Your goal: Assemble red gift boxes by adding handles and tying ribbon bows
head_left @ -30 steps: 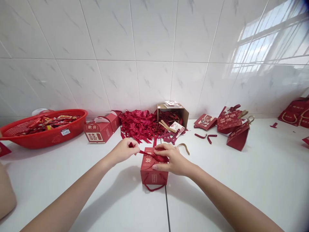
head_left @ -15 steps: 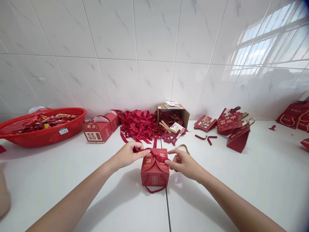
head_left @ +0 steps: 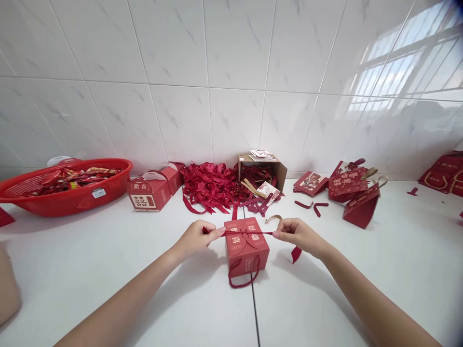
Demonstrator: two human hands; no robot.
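Note:
A red gift box with gold characters and a twisted cord handle stands on the white table, turned slightly. Across its closed top flaps runs a dark red ribbon, pulled taut and crossed at the middle. My left hand pinches one end of the ribbon by the box's left top edge. To the right, my right hand pinches the other end, and a loose tail of ribbon hangs below it. A gold-coloured strap lies partly behind my right hand.
A red plastic basket of wrapped sweets stands at left, beside two red boxes. Behind the gift box lie a ribbon heap and an open cardboard box. Several red bags stand at right, near loose red strips.
My hands have moved apart, drawing the loose ribbon into a tight, thin line over the box top. The box has turned a little and shifted right in view.

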